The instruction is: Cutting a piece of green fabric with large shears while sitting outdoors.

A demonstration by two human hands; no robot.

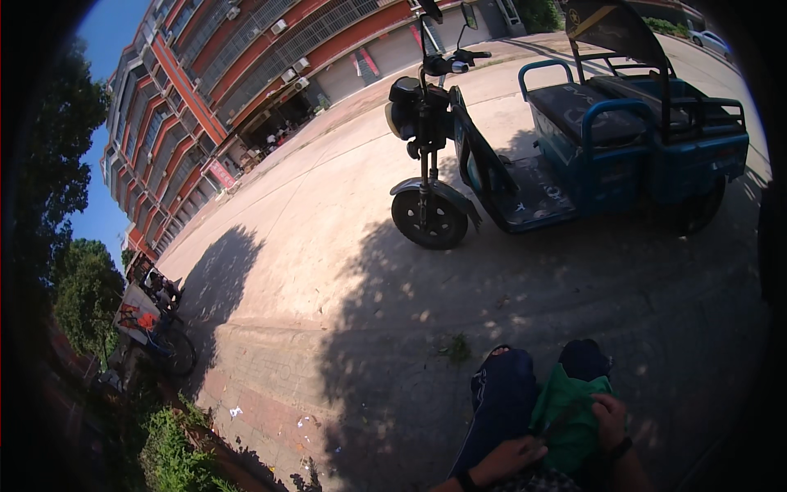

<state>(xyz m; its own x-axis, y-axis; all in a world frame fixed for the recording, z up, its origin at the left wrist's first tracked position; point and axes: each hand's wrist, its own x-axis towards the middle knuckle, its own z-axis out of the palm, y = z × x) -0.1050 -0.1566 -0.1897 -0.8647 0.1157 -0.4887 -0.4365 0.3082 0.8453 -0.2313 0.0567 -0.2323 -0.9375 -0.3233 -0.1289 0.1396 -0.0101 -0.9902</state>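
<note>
A green cloth lies over my right knee and thigh, in shade. My left hand is closed at the cloth's near left edge, a dark band on its wrist. On the cloth's right side my right hand is closed too, fingers bent and pinched together, with a dark band on that wrist as well. Something dark and thin stretches across the cloth between the two hands. Shadow keeps me from telling its kind, or what exactly each set of fingers grips.
A blue cargo tricycle stands on the pavement ahead. To the left are a parked bicycle, green bushes along a kerb and scraps of litter. An orange-and-grey building rises beyond; a car is at far right.
</note>
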